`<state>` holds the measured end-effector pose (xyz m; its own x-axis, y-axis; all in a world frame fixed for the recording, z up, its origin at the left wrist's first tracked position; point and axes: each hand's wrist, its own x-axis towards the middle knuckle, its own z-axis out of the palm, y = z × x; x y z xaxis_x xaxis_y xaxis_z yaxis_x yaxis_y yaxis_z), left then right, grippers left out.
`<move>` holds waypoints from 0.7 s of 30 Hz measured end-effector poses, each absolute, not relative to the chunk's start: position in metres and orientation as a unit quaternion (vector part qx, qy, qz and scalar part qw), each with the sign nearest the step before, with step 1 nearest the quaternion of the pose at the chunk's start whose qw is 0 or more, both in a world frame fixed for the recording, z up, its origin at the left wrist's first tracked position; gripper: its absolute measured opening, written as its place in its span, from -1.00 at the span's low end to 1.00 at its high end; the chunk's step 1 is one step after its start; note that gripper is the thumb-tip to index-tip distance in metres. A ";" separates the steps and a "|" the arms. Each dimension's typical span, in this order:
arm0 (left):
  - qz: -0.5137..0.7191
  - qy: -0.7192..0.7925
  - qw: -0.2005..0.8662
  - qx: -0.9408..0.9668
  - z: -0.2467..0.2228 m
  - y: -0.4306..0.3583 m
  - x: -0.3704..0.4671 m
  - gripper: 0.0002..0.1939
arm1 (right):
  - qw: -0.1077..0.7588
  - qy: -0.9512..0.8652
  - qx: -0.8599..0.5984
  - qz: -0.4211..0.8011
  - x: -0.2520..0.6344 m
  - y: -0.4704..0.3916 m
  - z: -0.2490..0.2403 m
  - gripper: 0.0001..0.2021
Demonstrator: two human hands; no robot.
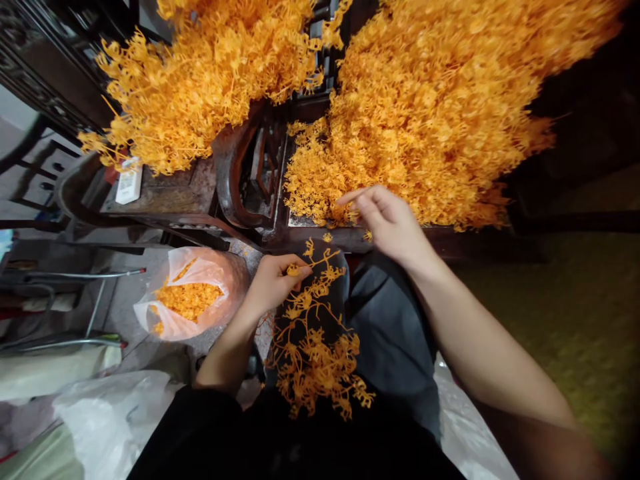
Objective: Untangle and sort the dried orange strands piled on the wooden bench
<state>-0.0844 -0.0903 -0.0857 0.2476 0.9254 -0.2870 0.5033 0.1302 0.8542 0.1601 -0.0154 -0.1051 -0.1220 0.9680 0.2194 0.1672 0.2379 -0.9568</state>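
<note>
Thumb and fingers of my left hand [281,285] pinch the upper end of a branched orange plastic sprig [317,360], which lies over my left thigh and lap. A small orange piece shows at those fingertips. My right hand [383,217] is held at the front edge of a large orange pile [425,120], its thumb and index finger close together; whatever lies between them is too small to make out. Small loose orange bits appear just below the pile, between my hands.
A second orange heap [200,87] rests on a dark wooden chair [170,193] beside a white box [129,181]. On the floor at the left stands a pinkish plastic bag [233,283] holding orange pieces. Metal tubing [95,307] and white bags [115,420] are at the lower left.
</note>
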 end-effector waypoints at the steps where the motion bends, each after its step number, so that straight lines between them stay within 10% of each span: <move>1: 0.212 0.571 0.483 0.629 -0.085 -0.090 -0.083 -0.74 | 0.447 -0.655 -0.424 0.437 0.156 -0.020 -0.101 -0.67; 6: 0.208 0.547 0.470 0.661 -0.079 -0.087 -0.076 -0.73 | 0.349 -0.783 -0.299 0.419 0.130 -0.034 -0.090 -0.72; 12: 0.203 0.563 0.520 0.610 -0.082 -0.090 -0.084 -0.75 | 0.566 -0.580 -0.471 0.349 0.146 -0.014 -0.096 -0.60; 21: 0.211 0.544 0.461 0.668 -0.084 -0.084 -0.076 -0.78 | 0.321 -0.847 -0.303 0.297 0.118 -0.066 -0.078 -0.80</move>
